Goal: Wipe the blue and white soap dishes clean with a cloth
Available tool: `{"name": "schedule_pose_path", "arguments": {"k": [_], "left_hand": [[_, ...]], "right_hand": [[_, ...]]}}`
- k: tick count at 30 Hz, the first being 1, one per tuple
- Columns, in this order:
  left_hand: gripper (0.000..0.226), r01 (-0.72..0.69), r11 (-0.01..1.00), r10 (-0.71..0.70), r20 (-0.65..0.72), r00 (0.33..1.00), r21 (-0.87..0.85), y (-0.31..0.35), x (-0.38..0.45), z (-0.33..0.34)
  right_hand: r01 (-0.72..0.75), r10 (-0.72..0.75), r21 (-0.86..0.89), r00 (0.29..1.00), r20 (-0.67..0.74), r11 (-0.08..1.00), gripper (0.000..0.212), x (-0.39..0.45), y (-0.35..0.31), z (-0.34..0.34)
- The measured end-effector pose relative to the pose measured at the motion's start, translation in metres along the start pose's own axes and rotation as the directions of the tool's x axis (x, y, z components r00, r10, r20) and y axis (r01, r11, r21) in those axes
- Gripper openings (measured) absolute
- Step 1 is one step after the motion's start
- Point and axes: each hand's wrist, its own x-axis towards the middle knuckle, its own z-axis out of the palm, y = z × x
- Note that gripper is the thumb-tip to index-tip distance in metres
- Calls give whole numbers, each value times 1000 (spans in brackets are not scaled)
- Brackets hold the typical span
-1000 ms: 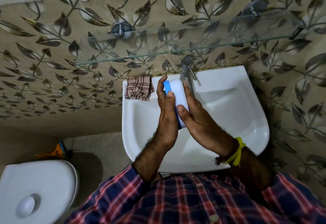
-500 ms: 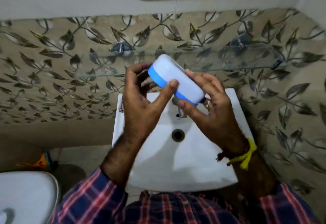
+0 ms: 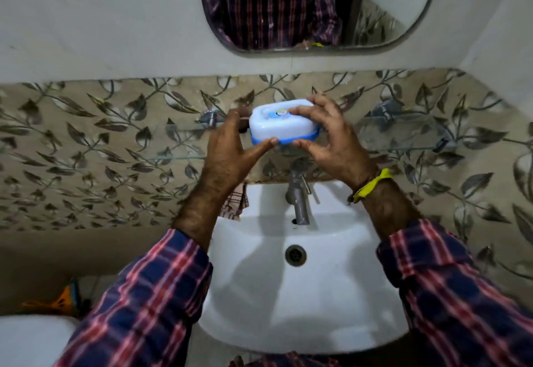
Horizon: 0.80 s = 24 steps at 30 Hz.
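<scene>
A closed soap dish (image 3: 281,124) with a white lid and blue base is level at the height of the glass shelf (image 3: 403,141), above the tap. My left hand (image 3: 230,141) holds its left end, thumb under the blue rim. My right hand (image 3: 331,135) holds its right end, fingers over the lid and thumb at the blue rim. A checked brown cloth (image 3: 235,203) lies on the back left corner of the white basin (image 3: 288,309), mostly hidden behind my left forearm.
A metal tap (image 3: 298,202) stands at the back of the basin, the drain (image 3: 295,254) below it. A mirror (image 3: 288,5) hangs above the leaf-patterned tiles. A white toilet lid (image 3: 31,340) and an orange item (image 3: 63,300) sit at lower left.
Both hands lifted the soap dish from over the basin up to the glass shelf and turned it level, lid up. The camera tilted up, so the mirror now shows.
</scene>
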Motion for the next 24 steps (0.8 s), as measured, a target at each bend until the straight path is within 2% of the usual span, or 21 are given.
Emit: {"name": "schedule_pose_path", "arguments": {"k": [13,19,21,24], "left_hand": [[70,45,987,-60,96,994,154,-9,6,11],[81,58,985,-73,85,994,161,-7,0,11],[81,57,987,-64,43,997,152,-4,-5,8],[59,-28,988,40,-77,996,150,2,-7,4]], "right_hand": [[-177,174,-79,984,-48,981,59,-2,15,25],[-223,219,-79,974,-53,972,62,-5,8,21],[-217,208,-63,969,-130,974,57,-10,2,18],[-131,93,-75,918,-385,988,25,-17,-7,22]]}}
